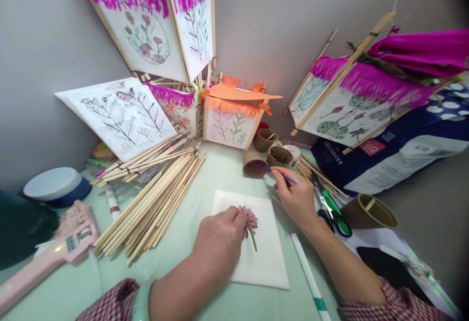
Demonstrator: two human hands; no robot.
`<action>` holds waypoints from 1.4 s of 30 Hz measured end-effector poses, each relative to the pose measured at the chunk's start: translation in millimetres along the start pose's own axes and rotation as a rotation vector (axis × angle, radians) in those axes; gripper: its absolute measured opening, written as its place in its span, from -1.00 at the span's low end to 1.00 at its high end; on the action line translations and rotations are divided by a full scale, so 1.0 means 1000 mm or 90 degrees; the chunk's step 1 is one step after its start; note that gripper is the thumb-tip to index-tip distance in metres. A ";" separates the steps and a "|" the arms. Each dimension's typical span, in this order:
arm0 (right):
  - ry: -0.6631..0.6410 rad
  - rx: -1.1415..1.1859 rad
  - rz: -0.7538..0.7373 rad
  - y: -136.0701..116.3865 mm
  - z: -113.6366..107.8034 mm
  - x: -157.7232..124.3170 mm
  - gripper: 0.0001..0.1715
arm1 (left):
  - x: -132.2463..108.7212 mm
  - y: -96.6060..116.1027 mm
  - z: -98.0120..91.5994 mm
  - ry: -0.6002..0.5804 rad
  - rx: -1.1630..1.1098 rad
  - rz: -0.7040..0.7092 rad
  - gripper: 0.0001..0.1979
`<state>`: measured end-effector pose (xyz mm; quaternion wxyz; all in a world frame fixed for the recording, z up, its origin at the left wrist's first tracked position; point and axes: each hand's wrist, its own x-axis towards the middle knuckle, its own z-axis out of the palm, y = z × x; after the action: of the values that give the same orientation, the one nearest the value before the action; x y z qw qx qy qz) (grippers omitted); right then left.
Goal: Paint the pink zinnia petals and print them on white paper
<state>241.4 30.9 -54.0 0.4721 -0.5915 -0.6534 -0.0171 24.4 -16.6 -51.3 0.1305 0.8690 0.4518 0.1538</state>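
My left hand [219, 235] is closed on a pink-purple flower [251, 219] with a short green stem. It is over a square white sheet [267, 265] on the table; whether the petals touch the sheet I cannot tell. In my right hand [297, 198] is a slim blue paintbrush [290, 180], pinched between thumb and fingers. The brush's tip reaches to the mouth of a tilted brown cup [250, 168], and its very end is hard to make out. Two more brown cups, one [266, 137] behind and another [279, 157] beside it, stand close by.
Bundled wooden sticks [157, 208] lie left of the sheet, with a pink glue gun [54, 257] farther left. Green-handled scissors [331, 206] and a capped white marker [309, 274] are on the right. Paper lanterns [232, 123] and a decorated panel [124, 116] stand behind.
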 end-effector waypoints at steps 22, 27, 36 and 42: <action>0.003 -0.016 -0.041 -0.001 0.002 -0.004 -0.78 | -0.002 -0.002 0.002 0.083 -0.007 0.040 -0.81; -0.031 -0.054 -0.074 -0.002 0.002 -0.006 -0.76 | -0.002 -0.001 0.002 0.072 0.026 0.037 -0.80; -0.032 -0.006 0.029 -0.010 -0.004 -0.005 -0.67 | -0.002 -0.001 0.001 0.058 0.028 0.024 -0.81; 0.061 0.278 0.238 -0.032 -0.024 0.000 -0.64 | -0.001 -0.002 0.001 0.074 0.006 0.030 -0.81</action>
<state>230.6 7.4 -23.0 0.6137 -0.5843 -0.4983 0.1834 23.1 -16.3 -52.4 0.0963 0.8695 0.4388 0.2054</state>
